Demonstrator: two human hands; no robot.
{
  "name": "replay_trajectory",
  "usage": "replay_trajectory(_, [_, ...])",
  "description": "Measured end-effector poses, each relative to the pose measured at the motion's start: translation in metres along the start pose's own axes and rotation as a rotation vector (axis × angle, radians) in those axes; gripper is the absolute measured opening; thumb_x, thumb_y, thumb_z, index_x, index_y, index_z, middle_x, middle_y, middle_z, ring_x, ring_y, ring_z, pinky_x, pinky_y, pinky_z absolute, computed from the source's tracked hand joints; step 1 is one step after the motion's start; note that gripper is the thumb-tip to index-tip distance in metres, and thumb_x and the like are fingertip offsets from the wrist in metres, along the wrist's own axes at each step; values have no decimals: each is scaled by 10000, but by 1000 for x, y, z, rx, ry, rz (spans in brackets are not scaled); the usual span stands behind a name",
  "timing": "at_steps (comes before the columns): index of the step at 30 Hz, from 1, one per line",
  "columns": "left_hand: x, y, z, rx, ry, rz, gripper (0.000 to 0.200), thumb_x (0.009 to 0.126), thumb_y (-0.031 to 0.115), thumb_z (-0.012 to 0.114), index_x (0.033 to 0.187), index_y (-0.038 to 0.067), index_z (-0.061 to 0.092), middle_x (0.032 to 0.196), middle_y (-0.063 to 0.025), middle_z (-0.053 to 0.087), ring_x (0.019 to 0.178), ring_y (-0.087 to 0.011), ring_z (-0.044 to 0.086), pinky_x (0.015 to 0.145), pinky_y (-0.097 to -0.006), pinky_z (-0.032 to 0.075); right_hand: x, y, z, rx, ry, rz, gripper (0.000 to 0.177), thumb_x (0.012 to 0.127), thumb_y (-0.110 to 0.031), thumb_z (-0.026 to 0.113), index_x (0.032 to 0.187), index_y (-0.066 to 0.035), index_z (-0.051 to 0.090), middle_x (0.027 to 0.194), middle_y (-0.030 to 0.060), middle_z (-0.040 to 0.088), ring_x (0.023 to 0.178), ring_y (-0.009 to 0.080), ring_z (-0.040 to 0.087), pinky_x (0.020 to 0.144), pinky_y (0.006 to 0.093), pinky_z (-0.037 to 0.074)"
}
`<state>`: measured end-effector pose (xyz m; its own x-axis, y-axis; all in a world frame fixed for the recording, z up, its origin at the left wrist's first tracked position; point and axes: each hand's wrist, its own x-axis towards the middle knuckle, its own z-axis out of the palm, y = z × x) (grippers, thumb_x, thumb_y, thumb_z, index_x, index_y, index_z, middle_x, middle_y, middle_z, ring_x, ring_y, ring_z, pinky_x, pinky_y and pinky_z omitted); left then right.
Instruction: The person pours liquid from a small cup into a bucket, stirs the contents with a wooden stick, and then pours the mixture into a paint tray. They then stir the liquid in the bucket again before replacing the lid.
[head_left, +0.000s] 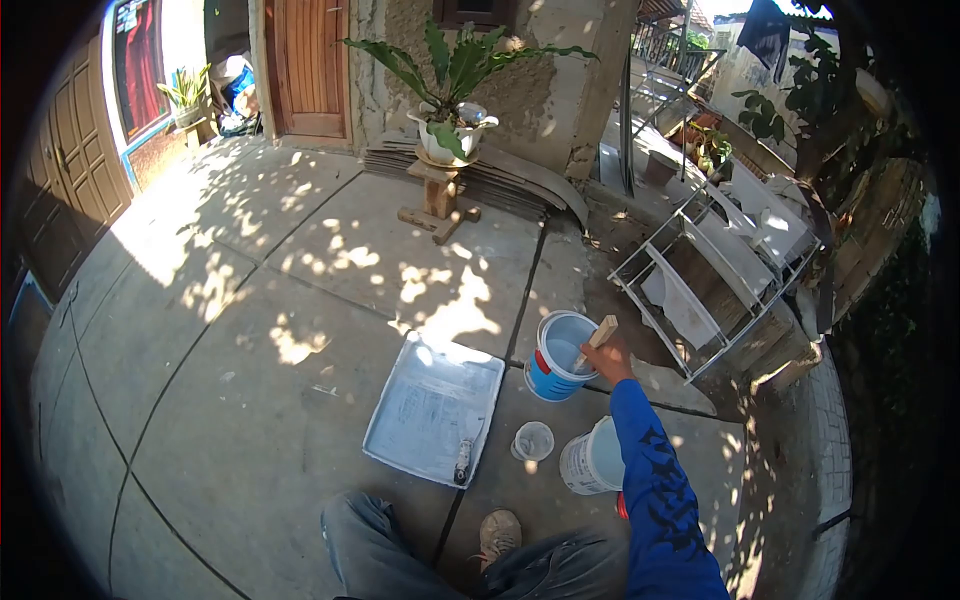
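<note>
Two buckets stand on the concrete floor in front of a seated person, toward the right edge of the paving. The farther one, the blue bucket (556, 360), stands with its mouth up and has pale paint inside. A wooden stick (598, 337) stands in it. The right hand (611, 361), at the end of a blue sleeve, is closed around the upper part of the stick, just over the right rim of the bucket. I think the grip is so high in order to keep the fingers out of the paint while the lower end goes deep. The long axis of the stick is tilted: the lower end goes down and left into the paint, and the upper end points up and right, toward the metal rack (722, 268) at the floor's right edge. The left hand is out of the picture, so I cannot tell its state.

Nearer to the person, the white bucket (590, 462) stands just beside the sleeve, and a small clear cup (532, 440) stands to its left. A flat paint tray (432, 405) lies left of the cup, with a roller (464, 460) at its near edge. All of them are close to the shoe (498, 534), probably for an easy reach. A potted plant (452, 125) on a wooden stand is by the far wall.
</note>
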<state>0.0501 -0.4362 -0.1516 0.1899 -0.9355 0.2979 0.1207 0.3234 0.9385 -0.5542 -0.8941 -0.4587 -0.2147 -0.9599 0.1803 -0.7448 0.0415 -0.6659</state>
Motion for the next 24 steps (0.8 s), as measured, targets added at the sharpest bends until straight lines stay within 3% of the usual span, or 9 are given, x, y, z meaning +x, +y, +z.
replay_trajectory(5, [15, -1, 1, 5, -40, 2, 928, 913, 652, 501, 1459, -71, 301, 1023, -274, 676, 693, -184, 575, 676, -288, 436, -5, -12, -9, -27, 25, -39, 380, 749, -326, 686, 814, 49, 687, 697, 189, 690, 637, 304, 702, 658, 401, 570])
replay_trajectory(15, [63, 15, 34, 69, -202, -110, 967, 903, 658, 521, 1482, -74, 266, 991, -278, 684, 602, -150, 583, 607, -254, 444, -2, -55, -15, 104, -177, 146, 397, 764, -263, 689, 905, 107, 654, 692, 194, 683, 525, 236, 676, 522, 348, 555])
replay_trajectory(17, [49, -52, 8, 174, -155, -272, 1120, 879, 797, 308, 1509, -99, 76, 988, -337, 667, 452, -120, 495, 494, -219, 414, 3, -57, -11, 132, -172, 165, 406, 769, -265, 690, 908, 114, 650, 703, 195, 686, 522, 225, 675, 509, 334, 551])
replay_trajectory(19, [42, -113, 15, 161, -127, -596, 1049, 896, 785, 277, 1493, -76, 231, 985, -328, 674, 329, -50, 314, 337, -173, 228, 9, -45, 0, 181, -153, 168, 411, 775, -270, 699, 906, 116, 648, 734, 198, 692, 512, 213, 671, 496, 316, 546])
replay_trajectory(22, [5, -212, 14, 241, -192, -910, 763, 998, 621, 303, 1440, 10, 421, 933, -215, 721, 360, -24, 313, 344, -178, 212, 8, -41, 0, 256, -60, 133, 356, 779, -277, 714, 919, 46, 670, 761, 161, 704, 590, 222, 688, 564, 340, 552])
replay_trajectory(24, [-54, -290, -13, 204, -269, -1037, 632, 1032, 520, 333, 1256, -8, 599, 898, -173, 729, 364, -46, 347, 361, -221, 290, 10, -39, -2, 317, -27, 61, 332, 778, -278, 718, 918, 21, 677, 773, 154, 706, 625, 250, 693, 606, 360, 557])
